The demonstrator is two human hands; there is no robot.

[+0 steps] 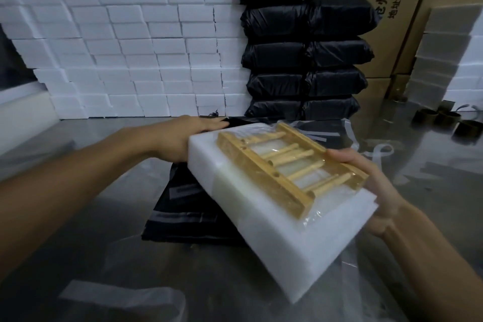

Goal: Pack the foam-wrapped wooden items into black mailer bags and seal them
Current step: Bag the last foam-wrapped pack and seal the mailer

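Note:
A white foam block [274, 230] with a wooden rack [290, 167] in clear film on top is held tilted above the table. My right hand [379, 191] grips its right end, thumb on the wood. My left hand [183, 136] holds the block's far left corner, fingers stretched out behind it. Under the block lies a flat black mailer bag [183, 204] on the steel table.
A wall of white foam blocks [130, 47] fills the back left. Sealed black mailer parcels [303, 55] are stacked beside cardboard boxes [392, 8]. More foam [444, 60] and empty tape cores [439, 115] sit at the right. Clear film lies at the table's front left.

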